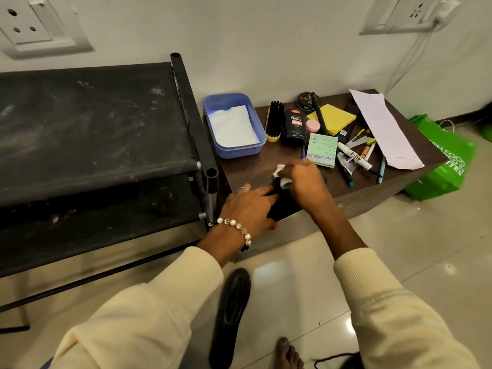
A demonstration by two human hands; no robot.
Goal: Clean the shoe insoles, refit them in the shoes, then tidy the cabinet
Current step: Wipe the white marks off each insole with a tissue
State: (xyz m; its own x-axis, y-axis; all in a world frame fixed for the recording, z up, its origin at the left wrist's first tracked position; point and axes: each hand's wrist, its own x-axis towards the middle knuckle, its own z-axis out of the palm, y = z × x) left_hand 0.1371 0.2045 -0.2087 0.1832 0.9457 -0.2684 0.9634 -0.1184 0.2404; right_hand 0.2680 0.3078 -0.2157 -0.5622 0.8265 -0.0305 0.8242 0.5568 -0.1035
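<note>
A black insole (282,206) lies on the front edge of the low brown cabinet (255,169). My left hand (247,206) presses flat on it, fingers straight, a bead bracelet on the wrist. Over the insole's far end my right hand (303,182) grips a crumpled white wipe (282,175) against it. Most of this insole is hidden under my hands. A second black insole (231,315) lies on the floor tiles between my arms.
A blue tub (234,150) with white tissue stands at the cabinet's back left. A shoe brush (274,121), a polish bottle (294,126), a polish tin, sticky notes, pens and paper crowd the right. A black shoe rack (93,123) stands left, a green bag (447,161) right.
</note>
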